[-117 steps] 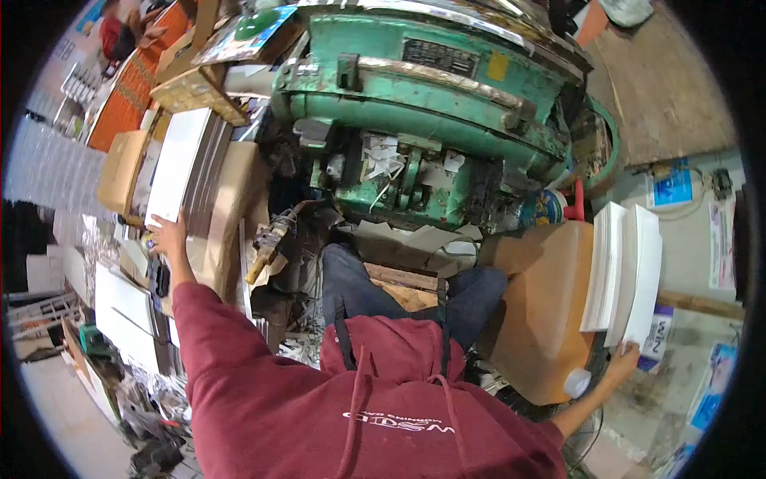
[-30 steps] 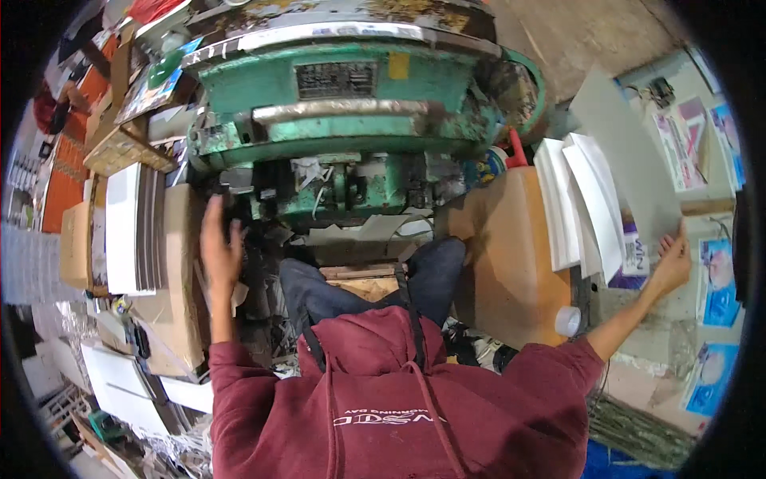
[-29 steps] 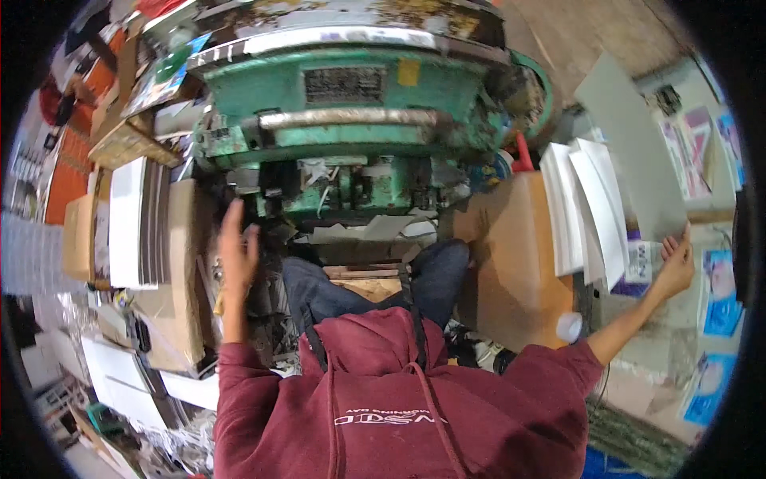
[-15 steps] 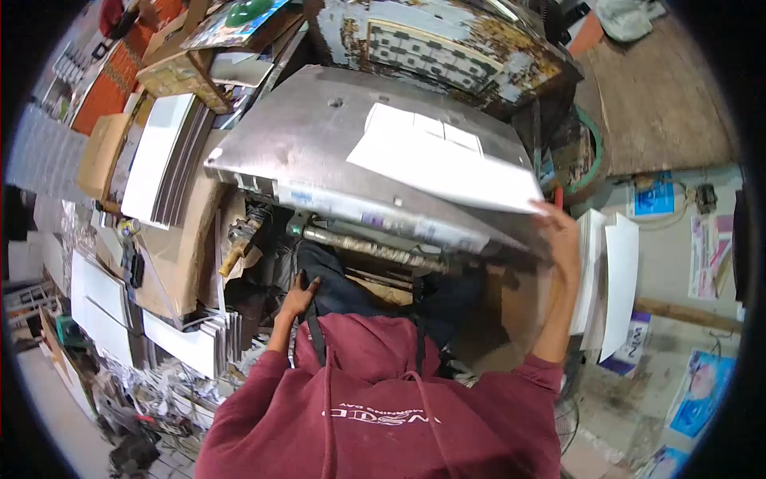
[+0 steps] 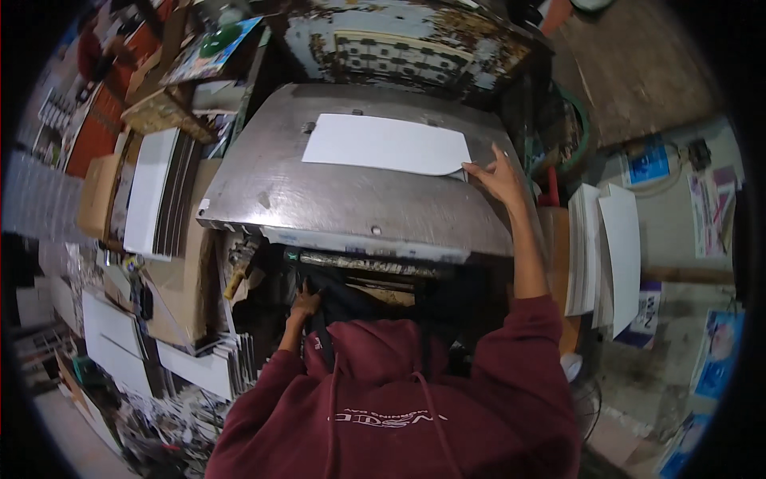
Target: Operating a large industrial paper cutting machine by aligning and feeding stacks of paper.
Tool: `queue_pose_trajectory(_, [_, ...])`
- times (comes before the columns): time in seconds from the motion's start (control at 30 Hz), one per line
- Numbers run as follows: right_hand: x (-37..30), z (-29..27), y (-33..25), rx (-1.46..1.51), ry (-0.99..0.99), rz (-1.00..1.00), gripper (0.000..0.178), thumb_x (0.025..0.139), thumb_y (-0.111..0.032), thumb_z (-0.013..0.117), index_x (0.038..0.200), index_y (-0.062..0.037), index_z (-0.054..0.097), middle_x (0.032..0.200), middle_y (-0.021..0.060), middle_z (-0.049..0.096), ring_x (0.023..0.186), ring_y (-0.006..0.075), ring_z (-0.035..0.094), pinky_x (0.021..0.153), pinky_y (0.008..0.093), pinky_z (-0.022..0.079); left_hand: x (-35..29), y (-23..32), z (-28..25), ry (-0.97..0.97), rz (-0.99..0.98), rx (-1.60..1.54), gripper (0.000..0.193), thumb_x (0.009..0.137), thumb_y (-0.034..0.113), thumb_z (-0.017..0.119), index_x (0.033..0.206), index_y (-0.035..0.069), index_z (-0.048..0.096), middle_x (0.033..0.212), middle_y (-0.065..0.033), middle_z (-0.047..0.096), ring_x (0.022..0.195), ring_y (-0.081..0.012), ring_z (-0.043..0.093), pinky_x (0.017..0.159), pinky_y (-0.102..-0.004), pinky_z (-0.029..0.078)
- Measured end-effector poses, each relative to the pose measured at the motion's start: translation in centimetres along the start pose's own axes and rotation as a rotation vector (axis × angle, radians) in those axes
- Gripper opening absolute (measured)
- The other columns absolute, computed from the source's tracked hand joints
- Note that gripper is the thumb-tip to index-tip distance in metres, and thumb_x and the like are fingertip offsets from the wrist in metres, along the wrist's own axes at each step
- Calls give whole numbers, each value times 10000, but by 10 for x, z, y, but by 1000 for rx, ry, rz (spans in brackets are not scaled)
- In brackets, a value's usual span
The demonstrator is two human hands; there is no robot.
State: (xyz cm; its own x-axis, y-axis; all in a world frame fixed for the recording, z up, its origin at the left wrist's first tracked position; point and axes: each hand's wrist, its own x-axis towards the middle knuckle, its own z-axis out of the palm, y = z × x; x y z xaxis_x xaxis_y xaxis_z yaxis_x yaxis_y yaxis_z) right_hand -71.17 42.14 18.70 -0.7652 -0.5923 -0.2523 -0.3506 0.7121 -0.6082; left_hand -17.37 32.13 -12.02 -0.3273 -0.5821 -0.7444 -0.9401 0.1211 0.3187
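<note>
A long white sheet [image 5: 387, 144] lies on the grey metal tabletop [image 5: 319, 203], near its far side. My right hand [image 5: 501, 180] is at the sheet's right end and pinches its near right corner, with one finger pointing up and away. That corner bends slightly, and something thin shows under it. Below the tabletop's near edge, my left hand [image 5: 305, 303] rests on my dark trouser leg with its fingers apart, holding nothing.
Stacked white boards [image 5: 152, 191] stand at the left beside a cardboard box [image 5: 100, 195]. More white sheets [image 5: 618, 255] stand at the right. A worn, peeling panel [image 5: 407, 40] rises behind the tabletop. A yellow-handled tool [image 5: 234, 283] hangs under its left edge.
The white sheet has come down flat and moved left on the tabletop. My right hand has moved away from me and left with its corner. My left hand stays on my leg.
</note>
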Motion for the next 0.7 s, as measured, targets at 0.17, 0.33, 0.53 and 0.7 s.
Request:
queue_pose_trajectory(0.17, [-46, -68, -7, 14, 501, -380, 1001, 751, -391, 820, 1526, -109, 253, 1325, 242, 503, 1046, 313, 624, 861, 390, 514, -46, 74, -51, 42, -102, 25, 848, 859, 601, 526, 1509, 111, 289, 1527, -235, 297, 1391, -420, 319, 1129, -455, 311])
queue_pose_trajectory(0.33, [-142, -163, 63, -407, 764, -202, 927, 771, -224, 802, 1518, -113, 265, 1418, 186, 444, 1238, 339, 493, 991, 441, 444, -32, 72, -38, 225, 192, 63, 644, 923, 441, 531, 1402, 22, 435, 1402, -257, 459, 1286, -412, 446, 1062, -476, 376])
queue_pose_trajectory(0.53, [-284, -230, 244, -924, 337, 831, 1004, 747, -159, 787, 1535, -125, 164, 1491, 143, 381, 1354, 345, 372, 1083, 423, 379, -27, 88, -52, 141, 288, 141, 622, 935, 476, 509, 1406, 72, 453, 1407, -246, 463, 1291, -420, 442, 1077, -466, 358])
queue_pose_trajectory(0.7, [-336, -231, 224, -506, 504, 802, 500, 904, -134, 588, 1394, -145, 491, 1256, 211, 598, 1132, 399, 577, 924, 462, 467, -27, 113, -67, -1, 317, 224, 644, 930, 496, 509, 1422, 85, 438, 1340, -260, 523, 1216, -436, 510, 1039, -463, 398])
